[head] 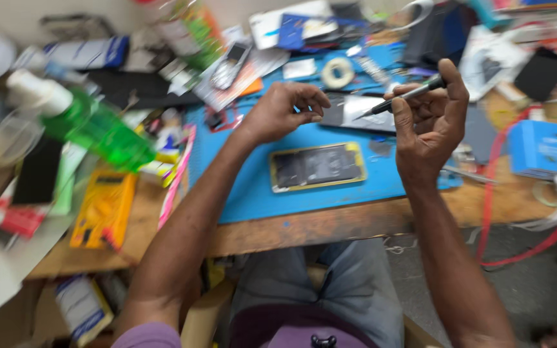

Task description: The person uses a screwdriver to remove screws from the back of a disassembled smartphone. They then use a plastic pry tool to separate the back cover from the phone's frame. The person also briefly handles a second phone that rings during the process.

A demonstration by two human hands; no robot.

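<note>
My right hand (430, 122) is raised over the blue work mat (330, 190) and grips a thin dark screwdriver (400, 98), its tip pointing left. My left hand (283, 111) hovers over the mat with fingers curled in, thumb near the fingertips; whether it pinches a small part is too blurred to tell. Below and between the hands lies an opened phone with a yellow frame (317, 166), flat on the mat. A dark flat phone panel (363, 113) lies just behind the screwdriver tip.
The wooden bench (317, 225) is crowded: a green liquid bottle (101, 132) and a yellow multimeter (102, 207) at left, a tape roll (338, 71) at the back, a blue box (546, 148) and red cable (491, 212) at right.
</note>
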